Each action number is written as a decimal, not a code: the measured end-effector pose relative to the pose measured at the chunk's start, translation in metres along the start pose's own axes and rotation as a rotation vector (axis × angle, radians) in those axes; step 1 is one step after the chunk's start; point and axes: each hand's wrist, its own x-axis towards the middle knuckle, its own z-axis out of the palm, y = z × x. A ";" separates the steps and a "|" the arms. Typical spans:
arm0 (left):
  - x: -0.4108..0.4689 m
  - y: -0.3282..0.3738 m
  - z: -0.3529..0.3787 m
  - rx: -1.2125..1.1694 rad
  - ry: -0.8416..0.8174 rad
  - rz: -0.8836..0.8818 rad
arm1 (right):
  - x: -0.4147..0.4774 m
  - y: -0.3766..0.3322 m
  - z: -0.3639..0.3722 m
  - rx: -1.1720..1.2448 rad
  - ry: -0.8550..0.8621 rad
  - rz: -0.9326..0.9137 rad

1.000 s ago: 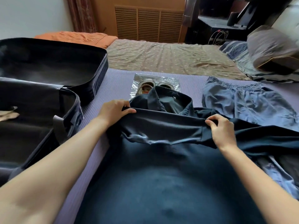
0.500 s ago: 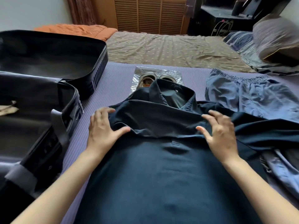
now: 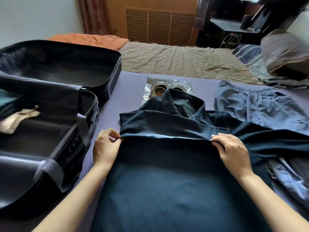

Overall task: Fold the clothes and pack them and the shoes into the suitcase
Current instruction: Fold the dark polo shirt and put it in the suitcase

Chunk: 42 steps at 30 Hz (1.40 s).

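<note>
Dark navy shirt [image 3: 167, 181], soft crosswise fold

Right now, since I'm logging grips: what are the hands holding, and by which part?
Both hold the dark blue shirt by its folded-over edge: the left hand pinches the left end, the right hand the right end.

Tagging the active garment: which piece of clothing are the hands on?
The dark navy collared shirt in the middle: left hand and right hand both hold its folded edge. The pale blue garment lies untouched to its right.
</note>
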 end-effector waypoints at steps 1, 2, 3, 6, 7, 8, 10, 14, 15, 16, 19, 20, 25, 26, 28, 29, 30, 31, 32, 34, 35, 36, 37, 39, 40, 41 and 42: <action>0.001 -0.002 0.000 -0.021 -0.023 -0.037 | -0.003 0.002 -0.001 -0.014 -0.019 -0.024; 0.002 -0.004 -0.001 -0.046 -0.065 -0.077 | -0.006 0.004 -0.001 -0.029 -0.061 -0.053; 0.002 -0.005 -0.002 -0.073 -0.128 -0.107 | -0.010 0.006 0.001 -0.045 -0.120 -0.067; 0.003 -0.009 -0.010 -0.030 -0.298 -0.115 | -0.015 0.007 0.002 -0.044 -0.246 -0.051; 0.005 -0.011 -0.012 -0.019 -0.322 -0.123 | -0.013 0.003 -0.001 -0.026 -0.262 -0.020; 0.007 -0.011 -0.014 -0.036 -0.348 -0.138 | -0.011 -0.001 -0.004 0.007 -0.267 0.009; 0.010 -0.010 -0.016 -0.130 -0.395 -0.181 | -0.002 -0.014 -0.007 0.070 -0.251 0.038; 0.013 -0.004 -0.008 -0.144 -0.302 -0.254 | 0.035 -0.060 0.001 0.171 -0.192 0.005; 0.012 -0.002 -0.005 -0.094 -0.253 -0.228 | 0.048 -0.077 0.006 0.204 -0.188 -0.025; 0.012 -0.001 -0.004 -0.056 -0.216 -0.199 | 0.062 -0.094 0.011 0.235 -0.192 -0.055; 0.009 0.001 0.002 -0.054 -0.173 -0.181 | 0.105 -0.149 0.037 0.298 -0.270 -0.105; 0.008 0.001 0.003 -0.062 -0.161 -0.185 | 0.120 -0.168 0.048 0.307 -0.315 -0.107; 0.000 0.001 0.003 -0.074 -0.151 -0.129 | 0.173 -0.234 0.102 0.096 -0.568 -0.135; 0.000 -0.001 0.002 -0.073 -0.152 -0.116 | 0.178 -0.242 0.112 0.055 -0.613 -0.117; -0.001 -0.002 0.001 -0.073 -0.148 -0.101 | 0.183 -0.250 0.126 0.014 -0.651 -0.078; -0.001 -0.003 0.000 -0.083 -0.146 -0.098 | 0.184 -0.252 0.132 -0.002 -0.662 -0.068; -0.001 -0.005 0.000 -0.098 -0.145 -0.098 | 0.185 -0.253 0.137 -0.014 -0.670 -0.059; 0.000 -0.006 -0.001 -0.108 -0.147 -0.097 | 0.186 -0.254 0.141 -0.014 -0.674 -0.039; -0.001 -0.006 -0.002 -0.109 -0.149 -0.094 | 0.188 -0.253 0.145 0.006 -0.669 -0.009; -0.001 -0.008 -0.002 -0.109 -0.141 -0.096 | 0.194 -0.252 0.152 0.145 -0.589 0.099; -0.001 -0.009 -0.002 -0.125 -0.129 -0.108 | 0.198 -0.251 0.155 0.235 -0.518 0.171; 0.000 -0.010 -0.003 -0.155 -0.111 -0.127 | 0.202 -0.251 0.157 0.308 -0.443 0.227; 0.002 -0.011 -0.003 -0.193 -0.090 -0.148 | 0.206 -0.251 0.159 0.350 -0.385 0.261; 0.005 -0.011 -0.004 -0.233 -0.076 -0.183 | 0.209 -0.252 0.164 0.369 -0.328 0.287; 0.005 -0.011 -0.004 -0.220 -0.077 -0.181 | 0.208 -0.252 0.167 0.362 -0.318 0.287; 0.005 -0.012 -0.003 -0.193 -0.076 -0.162 | 0.204 -0.252 0.169 0.350 -0.321 0.279; 0.005 -0.012 -0.002 -0.158 -0.073 -0.136 | 0.199 -0.253 0.170 0.325 -0.339 0.257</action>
